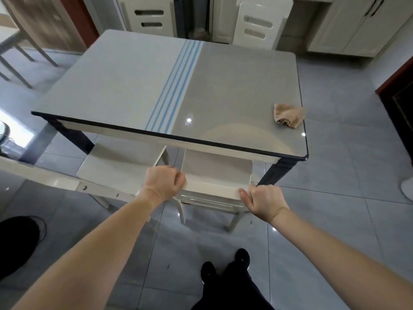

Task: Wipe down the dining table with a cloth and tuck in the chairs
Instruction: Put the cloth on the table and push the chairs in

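1. The fingers of the left hand (164, 182), at the centre of the frame, are curled tight over the left end of a chair (214, 167)'s top rail, knuckles up.
2. The right hand (263, 201), just right of centre, grips the rail's right end. Its thumb lies along the near face and its fingers wrap round the corner.
3. That cream chair stands with its back toward the person and its seat partly under the near edge of the table (125, 86).
4. A second chair (118, 162) stands just beside it on the left, its seat also partly under the table and its backrest slanting out toward the left edge of the frame.
5. The table has a glossy pale grey top with a dark rim and dark legs, and a band of blue stripes (176, 86) runs across its middle.
6. The cloth (288, 115), tan and crumpled, lies on the tabletop at the right of the frame, close to the table's right edge and well apart from both hands.
7. Beyond the table's far side, at the top of the frame, stand a third chair (149, 17) and a fourth chair (259, 24), with cupboards (348, 25) at the upper right.
8. At the bottom, black shoes (242, 257) stand on the grey tiled floor (335, 220).
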A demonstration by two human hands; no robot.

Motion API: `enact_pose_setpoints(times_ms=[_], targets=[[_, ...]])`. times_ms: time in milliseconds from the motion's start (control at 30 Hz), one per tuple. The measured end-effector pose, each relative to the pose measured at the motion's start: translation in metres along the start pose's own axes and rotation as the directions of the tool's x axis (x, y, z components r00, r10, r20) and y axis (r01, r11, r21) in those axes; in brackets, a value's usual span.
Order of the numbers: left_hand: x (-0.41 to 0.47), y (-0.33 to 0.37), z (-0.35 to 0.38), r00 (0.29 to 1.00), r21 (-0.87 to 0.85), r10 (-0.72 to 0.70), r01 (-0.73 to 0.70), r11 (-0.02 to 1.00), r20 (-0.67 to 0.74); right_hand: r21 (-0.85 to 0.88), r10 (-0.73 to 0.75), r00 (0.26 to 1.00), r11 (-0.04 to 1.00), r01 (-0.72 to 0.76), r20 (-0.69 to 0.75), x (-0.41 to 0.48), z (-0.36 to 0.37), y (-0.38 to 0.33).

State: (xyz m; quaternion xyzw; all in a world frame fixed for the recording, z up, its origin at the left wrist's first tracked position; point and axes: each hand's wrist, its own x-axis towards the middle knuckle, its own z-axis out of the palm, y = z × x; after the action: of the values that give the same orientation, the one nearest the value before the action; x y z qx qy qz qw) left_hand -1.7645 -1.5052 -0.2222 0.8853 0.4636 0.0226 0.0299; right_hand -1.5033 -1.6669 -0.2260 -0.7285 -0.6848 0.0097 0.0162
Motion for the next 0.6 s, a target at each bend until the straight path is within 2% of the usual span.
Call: enact_pose_setpoints(times_ms=[100,333,600], targets=[[0.004,-0.003,0.003,1.000,0.001,-0.008,0.008,1.000,-0.008,0.000,-0.029,0.999,1.000,0.029,0.023,0.010,0.003,0.002],[0.033,0.031,0.004,0.999,0.024,-0.031,0.031,0.999,0.024,-0.057,-0.004,1.000,0.998,0.005,0.025,0.036,0.006,0.057],[0.063,0.015,0.002,0.998,0.031,-0.042,0.040,0.999,0.045,-0.037,-0.013,1.000,0.999,0.012,-0.011,0.062,0.009,0.055]])
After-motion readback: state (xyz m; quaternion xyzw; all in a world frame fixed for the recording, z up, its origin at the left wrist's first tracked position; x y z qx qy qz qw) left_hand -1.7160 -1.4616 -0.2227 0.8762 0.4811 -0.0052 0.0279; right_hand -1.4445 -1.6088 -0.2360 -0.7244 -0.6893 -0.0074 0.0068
